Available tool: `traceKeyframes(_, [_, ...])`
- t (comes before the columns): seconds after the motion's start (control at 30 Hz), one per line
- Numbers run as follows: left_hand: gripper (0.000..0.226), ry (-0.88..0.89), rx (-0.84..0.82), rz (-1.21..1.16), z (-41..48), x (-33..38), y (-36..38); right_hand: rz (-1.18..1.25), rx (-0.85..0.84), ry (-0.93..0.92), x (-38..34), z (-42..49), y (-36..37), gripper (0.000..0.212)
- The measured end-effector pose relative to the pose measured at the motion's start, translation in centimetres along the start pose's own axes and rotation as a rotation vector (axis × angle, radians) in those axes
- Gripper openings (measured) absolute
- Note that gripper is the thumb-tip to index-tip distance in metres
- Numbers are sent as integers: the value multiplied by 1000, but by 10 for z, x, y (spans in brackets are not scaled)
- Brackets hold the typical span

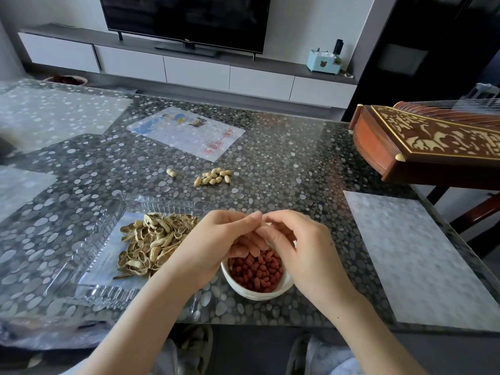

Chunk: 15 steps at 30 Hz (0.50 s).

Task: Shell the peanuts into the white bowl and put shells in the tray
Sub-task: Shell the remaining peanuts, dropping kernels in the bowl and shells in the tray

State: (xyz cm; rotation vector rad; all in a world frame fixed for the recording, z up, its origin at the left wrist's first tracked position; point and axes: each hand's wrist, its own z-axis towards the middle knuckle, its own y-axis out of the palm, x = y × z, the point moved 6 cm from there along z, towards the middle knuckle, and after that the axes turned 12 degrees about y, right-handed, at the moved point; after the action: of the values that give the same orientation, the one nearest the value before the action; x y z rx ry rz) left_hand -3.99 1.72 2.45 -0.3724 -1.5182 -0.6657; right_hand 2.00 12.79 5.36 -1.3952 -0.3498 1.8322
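The surface point(284, 163) is glossy and glass-smooth, pebble-patterned, throwing back light. The white bowl point(254, 293) looks like smooth glazed ware with a soft shine, and the kernels point(257, 272) in it have smooth red-brown skins. Just left of the bowl the tray point(89, 247) is clear ribbed plastic, its shells point(151, 242) dry, rough and matt. Far right of the bowl, the instrument point(422, 147) is polished wood with pale inlay

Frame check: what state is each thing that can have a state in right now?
White ceramic bowl, upright, partly filled with red-skinned kernels.
Clear plastic tray, holding a heap of empty tan shells.
Small pile of unshelled peanuts, untouched on the pebble-patterned table; lone peanut apart, left of it.
Left hand, fingers pinching a mostly hidden pale shell piece over the bowl.
Right hand, fingers pinching the same piece.
Black flat television, screen dark.
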Motion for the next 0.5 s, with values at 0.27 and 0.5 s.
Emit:
traceKeyframes(0.27, [37,149,-77,218,-2,7,6,226,-273,158,-3,-5,13,28])
traceKeyframes(0.5, [32,181,-130,18,-4,10,12,451,-330,230,-6,-5,12,32])
